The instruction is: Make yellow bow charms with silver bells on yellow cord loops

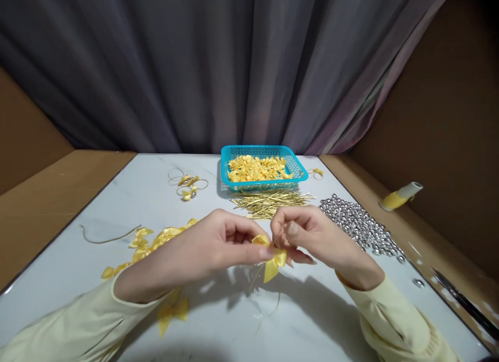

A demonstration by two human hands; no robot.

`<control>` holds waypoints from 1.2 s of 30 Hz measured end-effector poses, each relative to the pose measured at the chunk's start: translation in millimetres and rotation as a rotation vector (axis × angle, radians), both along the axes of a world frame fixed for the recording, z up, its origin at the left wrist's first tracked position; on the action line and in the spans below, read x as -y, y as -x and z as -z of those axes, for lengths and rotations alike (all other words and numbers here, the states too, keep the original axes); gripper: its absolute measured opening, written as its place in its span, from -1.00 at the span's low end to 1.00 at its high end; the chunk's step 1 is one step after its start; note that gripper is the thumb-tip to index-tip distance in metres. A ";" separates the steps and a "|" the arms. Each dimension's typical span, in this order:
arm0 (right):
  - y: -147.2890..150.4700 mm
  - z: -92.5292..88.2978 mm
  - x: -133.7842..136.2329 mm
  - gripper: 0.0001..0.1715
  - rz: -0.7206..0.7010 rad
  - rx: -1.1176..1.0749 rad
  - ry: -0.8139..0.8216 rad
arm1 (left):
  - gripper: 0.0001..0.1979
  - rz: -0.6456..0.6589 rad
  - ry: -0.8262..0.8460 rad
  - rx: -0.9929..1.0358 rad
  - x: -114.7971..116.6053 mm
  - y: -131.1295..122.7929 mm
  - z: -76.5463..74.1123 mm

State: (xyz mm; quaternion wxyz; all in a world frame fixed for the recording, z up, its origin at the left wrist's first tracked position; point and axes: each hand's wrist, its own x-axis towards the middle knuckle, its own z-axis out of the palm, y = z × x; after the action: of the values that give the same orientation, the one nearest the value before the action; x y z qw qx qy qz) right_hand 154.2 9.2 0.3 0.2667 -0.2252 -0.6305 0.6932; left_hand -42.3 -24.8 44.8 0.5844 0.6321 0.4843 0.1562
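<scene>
Between thumb and fingers, my left hand (230, 242) pinches a yellow ribbon bow (276, 263) above the white table. A thin gold cord (255, 279) hangs below the bow. Against the bow's right side, my right hand (302, 229) is closed, its fingertips pressed together; what they grip is too small to make out, though a thin strand shows near them. Several loose yellow bows (156, 242) lie behind and under my left forearm. One more bow (173, 312) rests on the table in front of that arm.
A blue basket (265, 184) of yellow bows stands at the back. Before it lie gold cords (268, 202); silver rings (358, 224) are heaped at right. Looped cords with bows (189, 188) sit back left. A thread spool (401, 196) and a black pointed tool (463, 299) lie right.
</scene>
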 end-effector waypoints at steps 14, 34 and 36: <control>12.4 2.7 10.5 -0.65 0.134 -0.109 0.111 | -0.80 0.013 0.036 0.038 0.1 0.6 0.8; -5.6 -6.4 -10.5 -0.45 0.426 -0.158 0.005 | -0.81 0.137 0.114 0.041 4.5 -4.7 15.3; -10.6 -9.0 -16.8 -0.48 0.471 -0.176 -0.021 | -0.81 0.105 0.066 0.014 4.5 -4.7 16.0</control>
State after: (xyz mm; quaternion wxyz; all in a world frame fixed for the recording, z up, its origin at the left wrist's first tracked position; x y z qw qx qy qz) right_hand 164.8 26.0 9.3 0.4772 -0.3020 -0.5422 0.6222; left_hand -37.6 -29.3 28.9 0.6158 0.6359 0.4512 0.1133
